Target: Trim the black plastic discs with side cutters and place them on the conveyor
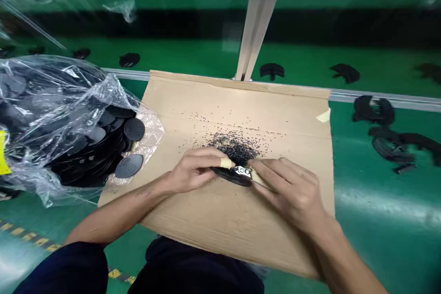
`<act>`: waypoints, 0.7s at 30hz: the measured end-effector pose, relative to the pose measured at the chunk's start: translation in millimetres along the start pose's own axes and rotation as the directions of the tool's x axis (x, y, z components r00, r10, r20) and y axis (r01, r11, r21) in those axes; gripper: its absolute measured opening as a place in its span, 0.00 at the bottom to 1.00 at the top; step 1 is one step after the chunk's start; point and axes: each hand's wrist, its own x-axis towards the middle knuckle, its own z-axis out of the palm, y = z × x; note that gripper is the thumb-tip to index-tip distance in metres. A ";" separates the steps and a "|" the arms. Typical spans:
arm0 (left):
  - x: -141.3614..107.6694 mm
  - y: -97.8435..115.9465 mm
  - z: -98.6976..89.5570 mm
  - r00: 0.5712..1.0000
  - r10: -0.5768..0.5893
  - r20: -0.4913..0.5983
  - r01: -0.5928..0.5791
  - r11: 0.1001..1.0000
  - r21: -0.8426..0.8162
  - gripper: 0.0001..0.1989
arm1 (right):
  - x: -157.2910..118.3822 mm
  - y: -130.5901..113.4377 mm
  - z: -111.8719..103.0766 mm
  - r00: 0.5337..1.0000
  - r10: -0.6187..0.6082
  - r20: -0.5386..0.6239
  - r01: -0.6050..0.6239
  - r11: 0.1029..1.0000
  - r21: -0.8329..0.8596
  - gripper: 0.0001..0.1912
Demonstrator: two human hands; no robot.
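My left hand grips the left side of a flat black disc, its thumb wrapped in pale tape. In my right hand is a small tool with a whitish, marked metal part, held against the disc's edge. The fingers of both hands are closed. Beneath and just beyond them, a pile of small black scraps lies scattered over a cardboard sheet.
On the left, a clear plastic bag holds many black discs. One loose disc lies at its mouth. A metal post rises behind the cardboard. Curved black parts lie on the green surface at right.
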 end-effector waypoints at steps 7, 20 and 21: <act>1.3 5.8 1.0 0.983 -0.175 -0.058 0.174 0.985 -0.017 0.12 | 3.0 4.9 1.6 0.964 0.200 -0.174 -0.185 0.978 0.098 0.14; 51.4 -23.9 -37.2 0.816 -0.488 -0.311 0.468 0.873 -0.140 0.37 | -19.7 12.2 -10.5 0.982 0.164 0.091 -0.121 0.924 -0.362 0.18; 63.7 -30.5 -49.2 0.864 -0.372 -0.340 0.420 0.904 0.076 0.37 | -28.0 13.2 -10.8 0.980 0.178 0.086 -0.135 0.920 -0.369 0.17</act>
